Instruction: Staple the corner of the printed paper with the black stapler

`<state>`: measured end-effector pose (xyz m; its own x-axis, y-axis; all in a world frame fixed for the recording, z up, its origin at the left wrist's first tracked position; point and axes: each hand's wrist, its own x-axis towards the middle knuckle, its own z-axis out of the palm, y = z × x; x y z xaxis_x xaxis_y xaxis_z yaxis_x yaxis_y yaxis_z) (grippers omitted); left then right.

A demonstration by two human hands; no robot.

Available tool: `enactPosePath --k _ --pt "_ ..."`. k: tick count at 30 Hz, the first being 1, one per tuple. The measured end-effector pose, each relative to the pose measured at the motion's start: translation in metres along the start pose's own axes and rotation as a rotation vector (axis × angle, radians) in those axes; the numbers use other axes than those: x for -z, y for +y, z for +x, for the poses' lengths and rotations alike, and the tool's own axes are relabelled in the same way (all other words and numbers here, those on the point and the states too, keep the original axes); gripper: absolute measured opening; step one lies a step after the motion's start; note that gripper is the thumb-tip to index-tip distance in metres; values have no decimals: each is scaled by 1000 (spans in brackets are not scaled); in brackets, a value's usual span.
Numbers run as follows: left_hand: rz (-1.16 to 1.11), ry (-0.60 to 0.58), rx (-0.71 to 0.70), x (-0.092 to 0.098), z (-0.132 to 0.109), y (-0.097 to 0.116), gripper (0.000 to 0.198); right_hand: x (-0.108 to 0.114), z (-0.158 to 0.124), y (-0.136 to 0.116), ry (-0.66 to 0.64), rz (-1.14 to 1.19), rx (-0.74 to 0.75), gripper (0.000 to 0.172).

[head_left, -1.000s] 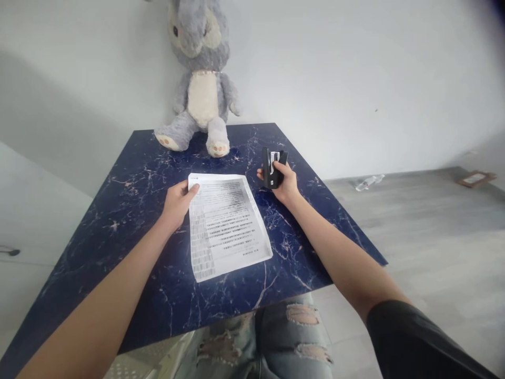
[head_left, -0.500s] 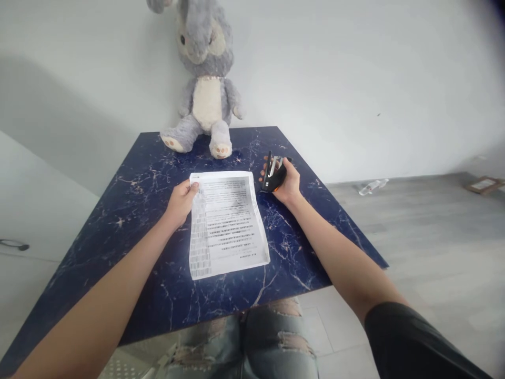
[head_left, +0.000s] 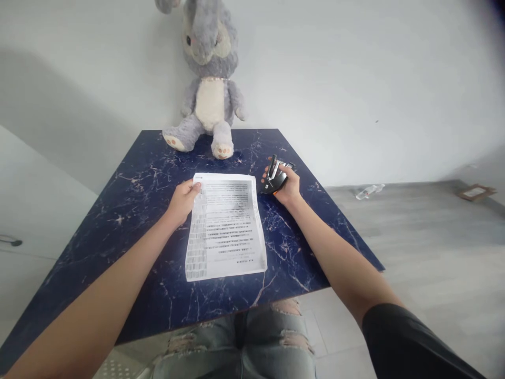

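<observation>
Printed sheets of paper point(head_left: 229, 226) lie over the middle of the dark blue marbled table point(head_left: 145, 273), their text turned upside down to me. My left hand point(head_left: 184, 199) pinches the far left corner of the paper, thumb on top. To the right of the paper, my right hand point(head_left: 290, 184) is wrapped round a black and silver stapler point(head_left: 276, 178). The stapler is tilted up, with its metal part facing away from my palm. It sits close to the paper's far right corner, apart from it. Some fingers are hidden behind the stapler.
A large grey plush rabbit point(head_left: 211, 95) sits at the table's far edge against the wall. On the floor to the right lie a clear plastic item point(head_left: 370, 191) and a brown, frame-like object point(head_left: 476, 192). My legs in ripped jeans point(head_left: 240, 345) are under the near edge.
The stapler has turned slightly in my right hand. The paper's near end has shifted a little left. My left hand keeps its pinch, and the camera view has moved slightly.
</observation>
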<state>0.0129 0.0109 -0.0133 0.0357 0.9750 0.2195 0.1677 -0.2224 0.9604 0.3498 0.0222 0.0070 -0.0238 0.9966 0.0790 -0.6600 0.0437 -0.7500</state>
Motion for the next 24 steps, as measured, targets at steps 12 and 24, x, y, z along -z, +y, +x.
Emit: enactPosePath --k 12,24 --pt "-42 4 12 -1 -1 4 50 7 6 4 115 -39 51 30" --pt "-100 -2 28 -4 -3 10 33 14 9 9 136 -114 62 28"
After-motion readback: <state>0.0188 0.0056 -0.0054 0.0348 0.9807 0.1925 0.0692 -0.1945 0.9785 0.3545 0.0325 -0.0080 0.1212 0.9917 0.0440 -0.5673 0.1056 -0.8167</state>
